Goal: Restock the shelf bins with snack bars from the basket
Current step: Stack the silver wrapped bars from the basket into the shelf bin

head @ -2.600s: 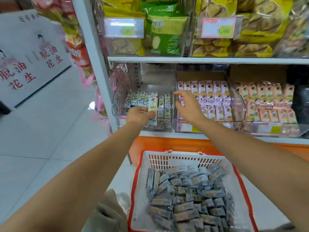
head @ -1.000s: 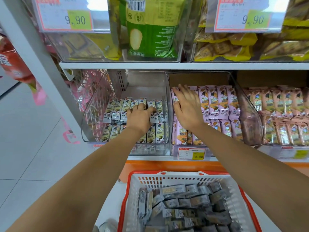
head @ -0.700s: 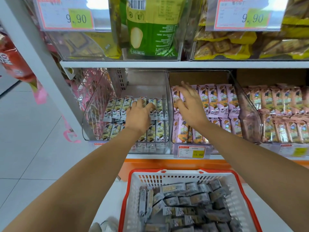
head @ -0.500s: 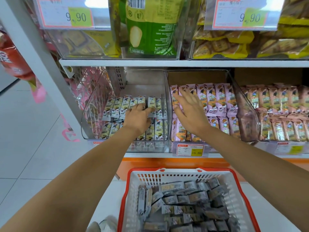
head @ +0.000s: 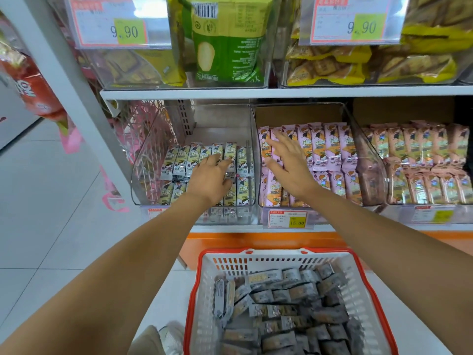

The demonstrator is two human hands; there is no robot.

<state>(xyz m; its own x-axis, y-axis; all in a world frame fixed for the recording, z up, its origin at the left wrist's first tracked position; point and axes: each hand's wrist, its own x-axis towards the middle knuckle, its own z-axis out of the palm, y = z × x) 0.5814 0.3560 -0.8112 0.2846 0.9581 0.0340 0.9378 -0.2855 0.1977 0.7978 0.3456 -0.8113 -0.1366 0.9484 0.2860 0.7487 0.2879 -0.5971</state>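
Centre frame: left hand (head: 208,179) flat on yellow bars (head: 179,160) in clear bin (head: 153,139); right hand (head: 289,162) spread over pink bars (head: 330,147). 9.90 tag (head: 125,32) top, 15.80 tag (head: 297,222) mid-frame. Grey bars (head: 281,295) fill basket (head: 256,262), bottom. White tile floor (head: 38,201).

We see a red-rimmed white basket (head: 280,253) below the shelf, heaped loosely with grey-wrapped snack bars (head: 276,310). Above it, the clear left shelf bin (head: 147,172) holds two neat rows of yellowish bars (head: 180,160), upright, near its front.

Spread right hand (head: 291,172) over pink bars (head: 330,149), left hand (head: 208,179) on yellow bars (head: 179,160)
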